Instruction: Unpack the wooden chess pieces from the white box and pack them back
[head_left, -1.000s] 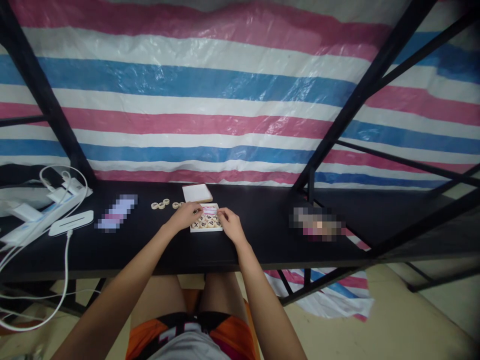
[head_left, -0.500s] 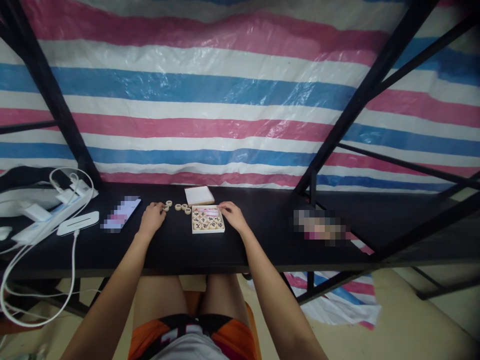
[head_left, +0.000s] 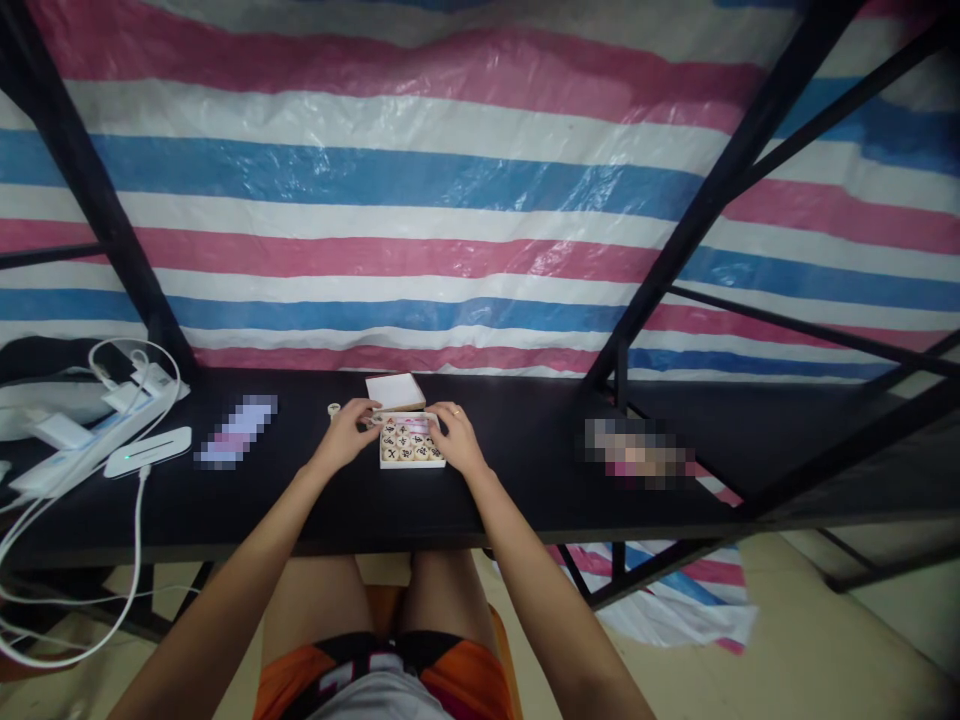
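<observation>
A small white box (head_left: 412, 464) stands on the black desk, with round wooden Chinese chess pieces (head_left: 405, 447) inside it. Pink-and-white strips (head_left: 412, 425) lie along its far part. My left hand (head_left: 345, 437) is at the box's far left corner, thumb and fingers closed around a chess piece (head_left: 368, 421) that is partly hidden. My right hand (head_left: 457, 440) grips the box's right side, its thumb over the inside and the fingers at the far corner. One loose piece or more (head_left: 334, 410) shows left of my left hand.
Behind the box lies its open lid (head_left: 395, 391). A blurred phone (head_left: 238, 432) is to the left, beside a white power strip (head_left: 105, 435), cables and a white flat device (head_left: 148, 452). Blurred items (head_left: 637, 455) lie to the right. Black metal posts (head_left: 675, 230) and a striped sheet (head_left: 405, 180) stand behind.
My left hand has moved right, from the loose pieces to the box's left corner. My right thumb has shifted inward over the box. Fewer loose pieces show on the desk.
</observation>
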